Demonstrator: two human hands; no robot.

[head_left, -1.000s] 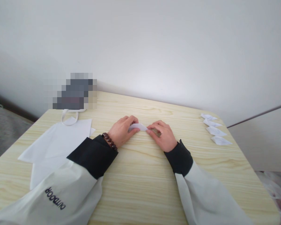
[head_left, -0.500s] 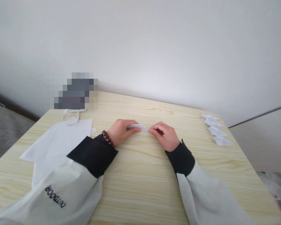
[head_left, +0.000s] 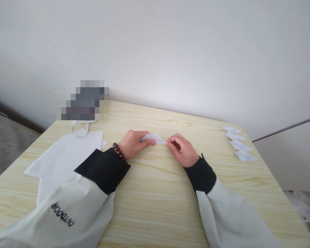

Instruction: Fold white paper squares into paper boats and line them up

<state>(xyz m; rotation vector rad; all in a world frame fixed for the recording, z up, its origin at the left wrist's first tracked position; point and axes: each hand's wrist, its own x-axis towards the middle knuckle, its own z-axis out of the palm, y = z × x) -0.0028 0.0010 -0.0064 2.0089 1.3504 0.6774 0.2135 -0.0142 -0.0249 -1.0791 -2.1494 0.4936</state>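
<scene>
A small piece of folded white paper spans the gap between my two hands above the middle of the table. My left hand grips its wide end, thumb on the near side and fingers behind. The narrow tip on the right is pinched between thumb and forefinger of my right hand. A beaded bracelet circles my left wrist. The fingers behind the paper are partly hidden.
Several folded white paper pieces lie in a column at the table's right edge. Loose white sheets lie on the left, partly under my sleeve. Behind them are a white loop and a blurred dark object. A wall borders the table.
The folded paper has tilted so more of its flat face shows. My right hand has shifted very slightly to the right, still pinching the tip.
</scene>
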